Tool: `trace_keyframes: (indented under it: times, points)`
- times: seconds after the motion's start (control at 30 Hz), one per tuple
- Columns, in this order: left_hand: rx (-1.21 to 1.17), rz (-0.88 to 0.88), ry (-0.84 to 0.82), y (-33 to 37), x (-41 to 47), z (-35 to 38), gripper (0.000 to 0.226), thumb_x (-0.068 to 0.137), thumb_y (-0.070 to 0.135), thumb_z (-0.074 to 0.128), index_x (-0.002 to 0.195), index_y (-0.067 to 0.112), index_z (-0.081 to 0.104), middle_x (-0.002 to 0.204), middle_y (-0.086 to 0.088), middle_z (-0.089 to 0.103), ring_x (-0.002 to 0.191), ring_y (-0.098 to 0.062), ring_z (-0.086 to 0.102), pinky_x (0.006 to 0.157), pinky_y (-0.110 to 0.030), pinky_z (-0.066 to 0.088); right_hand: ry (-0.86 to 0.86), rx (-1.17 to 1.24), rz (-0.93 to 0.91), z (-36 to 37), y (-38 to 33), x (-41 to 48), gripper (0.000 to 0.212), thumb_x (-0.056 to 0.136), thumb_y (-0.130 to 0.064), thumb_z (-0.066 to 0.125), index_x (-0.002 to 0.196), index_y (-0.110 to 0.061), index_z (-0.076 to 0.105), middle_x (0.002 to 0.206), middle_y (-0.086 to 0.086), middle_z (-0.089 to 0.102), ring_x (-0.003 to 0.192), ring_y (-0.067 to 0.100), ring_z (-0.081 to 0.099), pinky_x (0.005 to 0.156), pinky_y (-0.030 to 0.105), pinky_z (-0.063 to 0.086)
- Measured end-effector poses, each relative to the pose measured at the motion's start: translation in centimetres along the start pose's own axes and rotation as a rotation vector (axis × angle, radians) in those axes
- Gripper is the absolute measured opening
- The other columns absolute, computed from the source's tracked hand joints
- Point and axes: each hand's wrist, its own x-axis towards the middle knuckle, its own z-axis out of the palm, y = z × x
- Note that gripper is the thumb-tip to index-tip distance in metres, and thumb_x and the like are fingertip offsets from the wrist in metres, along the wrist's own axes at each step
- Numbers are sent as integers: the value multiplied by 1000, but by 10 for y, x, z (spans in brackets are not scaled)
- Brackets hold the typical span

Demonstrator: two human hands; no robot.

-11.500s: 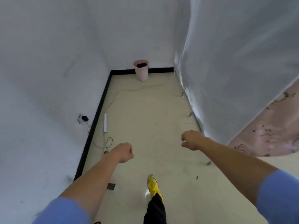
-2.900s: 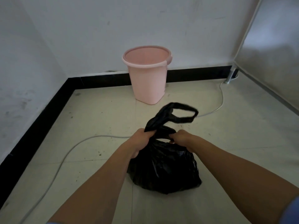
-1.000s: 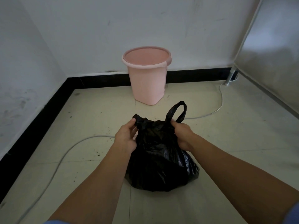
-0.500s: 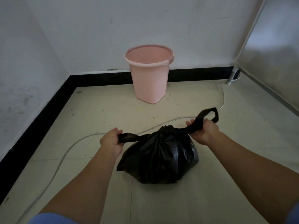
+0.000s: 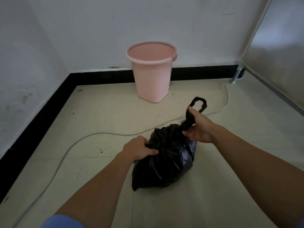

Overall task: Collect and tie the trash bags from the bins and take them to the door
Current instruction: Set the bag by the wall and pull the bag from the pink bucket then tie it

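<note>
A full black trash bag (image 5: 166, 163) sits on the pale tiled floor in front of me, its top gathered tight. My left hand (image 5: 139, 149) grips the bunched plastic at the bag's left top. My right hand (image 5: 198, 127) grips the twisted handle strip at the right, and the handle's loop (image 5: 199, 103) sticks up past my fingers. Behind the bag stands a pink plastic bin (image 5: 152, 74) against the wall, with no liner in it.
A grey cable (image 5: 92, 137) snakes across the floor behind the bag toward a metal post (image 5: 236, 75) at the back right. White walls with a black skirting board (image 5: 41, 122) close the corner on the left and back. A grey panel (image 5: 279, 51) stands on the right.
Half a second ago my hands pulled the two handle strips apart, left and right. Now both hands have come back in toward the bag's top, the right one raised with the loop upright.
</note>
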Motion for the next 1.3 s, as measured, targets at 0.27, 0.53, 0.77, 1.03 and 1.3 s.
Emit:
trace_keyframes:
  times: [0.27,0.53,0.77,1.03,1.3]
  points:
    - [-529,33,145,10,-4,-11,35,89,28,66,81,-5,70,49,3,48,43,-7,43,52,-22,34,119,-112,-311,31,23,19,16,96,-25,60,91,-11,66,85,2,64,72,13,55,53,25,41]
    - [-487,-89,229,-4,-3,-9,32,89,25,66,76,-3,72,45,-3,47,43,-14,44,53,-23,36,298,-85,-516,44,38,9,28,96,-19,59,71,-7,62,68,7,60,54,12,53,51,26,43]
    - [-530,-111,220,-1,4,-31,26,82,17,74,68,-2,63,36,-1,40,37,-20,37,46,-28,40,-61,-173,-658,87,14,-13,22,104,-19,43,92,-12,60,75,2,72,64,10,68,49,19,44]
    - [-1153,-56,121,7,-8,-62,4,86,7,67,85,7,64,72,-7,57,39,-8,39,44,-21,46,324,-1300,-610,53,13,8,29,96,-30,43,104,-11,63,95,11,62,87,31,58,69,34,42]
    - [-1123,225,93,43,-14,-89,13,86,16,67,97,10,67,77,-2,63,58,-12,52,61,-26,49,231,-1634,-607,76,23,-5,66,83,-79,37,104,-21,61,90,2,63,80,24,60,69,34,45]
